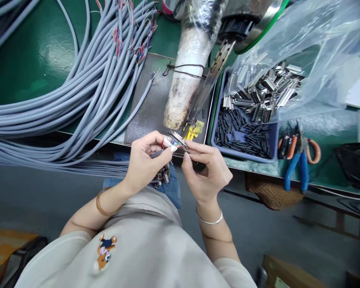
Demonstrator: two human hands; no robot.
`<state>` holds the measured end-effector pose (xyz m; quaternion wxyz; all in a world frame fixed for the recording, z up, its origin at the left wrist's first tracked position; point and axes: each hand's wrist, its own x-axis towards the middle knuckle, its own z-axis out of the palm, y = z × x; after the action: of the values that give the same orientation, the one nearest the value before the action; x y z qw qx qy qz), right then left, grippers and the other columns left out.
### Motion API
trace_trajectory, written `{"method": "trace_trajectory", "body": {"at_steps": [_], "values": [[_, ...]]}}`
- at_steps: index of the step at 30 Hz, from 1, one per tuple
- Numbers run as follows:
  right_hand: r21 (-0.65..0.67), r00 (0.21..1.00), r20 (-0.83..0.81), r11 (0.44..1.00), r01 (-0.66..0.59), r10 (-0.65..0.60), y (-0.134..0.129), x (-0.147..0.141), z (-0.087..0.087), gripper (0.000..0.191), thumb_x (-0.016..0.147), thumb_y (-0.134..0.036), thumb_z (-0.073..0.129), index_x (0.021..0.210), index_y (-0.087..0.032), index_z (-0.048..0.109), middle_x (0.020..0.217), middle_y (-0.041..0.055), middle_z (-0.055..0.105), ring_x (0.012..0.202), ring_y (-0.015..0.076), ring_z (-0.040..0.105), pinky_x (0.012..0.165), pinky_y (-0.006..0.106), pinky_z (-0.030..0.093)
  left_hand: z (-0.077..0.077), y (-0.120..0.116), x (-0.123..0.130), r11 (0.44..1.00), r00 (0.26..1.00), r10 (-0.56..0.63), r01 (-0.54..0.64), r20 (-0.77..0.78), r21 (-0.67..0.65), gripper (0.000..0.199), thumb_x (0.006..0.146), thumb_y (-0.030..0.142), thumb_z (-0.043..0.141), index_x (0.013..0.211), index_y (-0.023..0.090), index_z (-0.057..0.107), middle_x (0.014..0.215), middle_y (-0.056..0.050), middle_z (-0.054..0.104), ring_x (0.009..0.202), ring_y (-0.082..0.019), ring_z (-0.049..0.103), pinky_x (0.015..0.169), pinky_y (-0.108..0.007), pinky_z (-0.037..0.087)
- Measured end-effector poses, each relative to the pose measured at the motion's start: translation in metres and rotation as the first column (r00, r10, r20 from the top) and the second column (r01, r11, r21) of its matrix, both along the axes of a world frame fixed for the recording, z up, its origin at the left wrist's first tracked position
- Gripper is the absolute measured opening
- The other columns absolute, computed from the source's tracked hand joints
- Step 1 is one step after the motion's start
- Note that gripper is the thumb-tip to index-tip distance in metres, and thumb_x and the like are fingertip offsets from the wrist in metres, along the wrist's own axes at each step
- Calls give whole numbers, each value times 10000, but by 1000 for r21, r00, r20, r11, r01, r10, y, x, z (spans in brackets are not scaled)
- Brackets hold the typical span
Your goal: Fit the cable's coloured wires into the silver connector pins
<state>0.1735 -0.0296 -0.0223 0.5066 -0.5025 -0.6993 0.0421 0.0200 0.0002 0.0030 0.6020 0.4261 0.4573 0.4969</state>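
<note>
A metal multi-pin cable connector [177,139] with thin coloured wires at its back is held up over the table's front edge. My left hand [148,160] pinches the wires and the connector's left side between thumb and fingers; white finger coverings show at the tips. My right hand [208,170] is closed at the connector's right end, its index finger touching it and the thumb just below. Whether a small part sits between those right fingertips is hidden. Below my hands hang several wired connectors [163,176], in front of my lap.
Bundled grey cables [87,96] with stripped ends cover the left. A wrapped soldering-station arm or tube [186,80] lies ahead. A blue bin [243,154] holds black sleeves [243,134] and loose connectors [267,92] under clear plastic. Blue-handled pliers [297,168] lie at right.
</note>
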Motion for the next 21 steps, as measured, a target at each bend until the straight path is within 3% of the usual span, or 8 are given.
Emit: {"method": "trace_trajectory", "body": {"at_steps": [21], "values": [[27, 998, 65, 999, -25, 23, 12, 5, 3, 189, 879, -90, 730, 903, -242, 622, 1090, 34, 803, 922, 171, 773, 769, 309, 641, 5, 6, 8, 991, 992, 109, -103, -64, 84, 177, 756, 170, 763, 689, 174, 599, 719, 23, 605, 592, -55, 509, 528, -165, 425]]}}
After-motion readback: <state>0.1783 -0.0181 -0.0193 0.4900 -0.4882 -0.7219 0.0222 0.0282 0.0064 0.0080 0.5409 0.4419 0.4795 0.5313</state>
